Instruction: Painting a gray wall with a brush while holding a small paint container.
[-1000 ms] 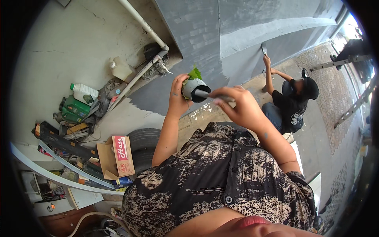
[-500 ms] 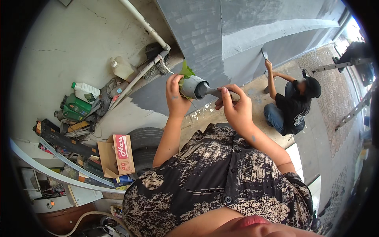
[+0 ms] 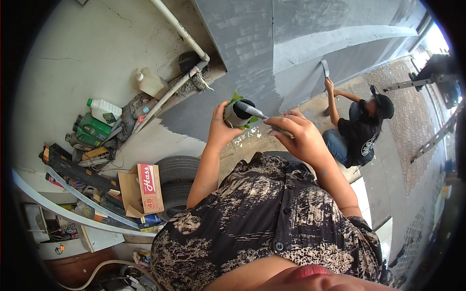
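My left hand (image 3: 222, 127) is wrapped round a grey paint-smeared cup (image 3: 235, 118), whose dark mouth tilts up toward me. Green leaves (image 3: 236, 96) stick out between the cup and my fingers. In my right hand (image 3: 302, 134) is the handle of a paintbrush (image 3: 253, 110). Its grey-coated bristle end rests at the cup's rim, partly inside the mouth. Ahead stands a wall (image 3: 247, 53) with patchy grey paint, the lighter part bare of it.
A co-worker (image 3: 359, 121) squats at the right, brushing the wall. Ladders (image 3: 432, 138) stand farther right. On the left are a white pipe (image 3: 179, 29), plastic bottles (image 3: 104, 111), an open cardboard box (image 3: 143, 189) and stacked tyres (image 3: 179, 169).
The cup has tipped so its mouth faces up toward me. My right hand has turned over and the brush has come partly out of the cup. The co-worker's brush has shifted slightly.
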Action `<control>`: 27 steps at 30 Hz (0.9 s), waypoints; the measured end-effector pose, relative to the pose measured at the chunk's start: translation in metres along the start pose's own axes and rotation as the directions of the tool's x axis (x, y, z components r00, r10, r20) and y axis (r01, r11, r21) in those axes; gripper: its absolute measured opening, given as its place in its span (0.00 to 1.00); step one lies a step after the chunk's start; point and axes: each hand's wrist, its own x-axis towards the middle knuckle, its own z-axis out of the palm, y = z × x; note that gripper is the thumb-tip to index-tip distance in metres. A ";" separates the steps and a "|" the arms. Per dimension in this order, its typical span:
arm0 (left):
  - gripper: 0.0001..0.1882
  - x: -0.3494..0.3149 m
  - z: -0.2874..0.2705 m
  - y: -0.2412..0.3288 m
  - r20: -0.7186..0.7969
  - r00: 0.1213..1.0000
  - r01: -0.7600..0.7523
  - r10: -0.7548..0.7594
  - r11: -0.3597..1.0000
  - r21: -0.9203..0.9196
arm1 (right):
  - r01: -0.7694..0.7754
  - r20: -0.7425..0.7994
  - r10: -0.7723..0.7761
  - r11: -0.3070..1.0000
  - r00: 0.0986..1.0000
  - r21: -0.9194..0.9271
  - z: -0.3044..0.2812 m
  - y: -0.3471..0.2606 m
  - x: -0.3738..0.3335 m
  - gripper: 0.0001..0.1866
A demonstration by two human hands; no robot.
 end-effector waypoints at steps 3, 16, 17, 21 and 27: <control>0.51 0.000 -0.002 -0.008 0.066 0.996 0.072 -0.067 0.995 -0.072 | -0.015 0.020 0.015 1.000 1.000 0.001 0.002 -0.001 -0.002 0.15; 0.55 -0.005 -0.006 -0.012 0.170 0.972 0.173 -0.164 0.984 -0.045 | 0.057 0.024 -0.055 0.993 0.998 -0.108 0.009 0.005 -0.012 0.18; 0.55 -0.004 -0.006 -0.011 0.174 0.971 0.175 -0.166 0.984 -0.040 | 0.059 0.022 -0.057 0.992 0.998 -0.111 0.010 0.006 -0.013 0.18; 0.54 -0.004 -0.005 -0.010 0.185 0.966 0.193 -0.181 0.980 -0.047 | 0.059 0.003 -0.059 0.993 0.998 -0.105 0.010 0.006 -0.012 0.18; 0.54 -0.004 -0.005 -0.011 0.130 0.986 0.109 -0.103 0.993 -0.040 | -0.035 0.047 0.032 0.997 0.998 0.068 -0.003 0.005 -0.006 0.15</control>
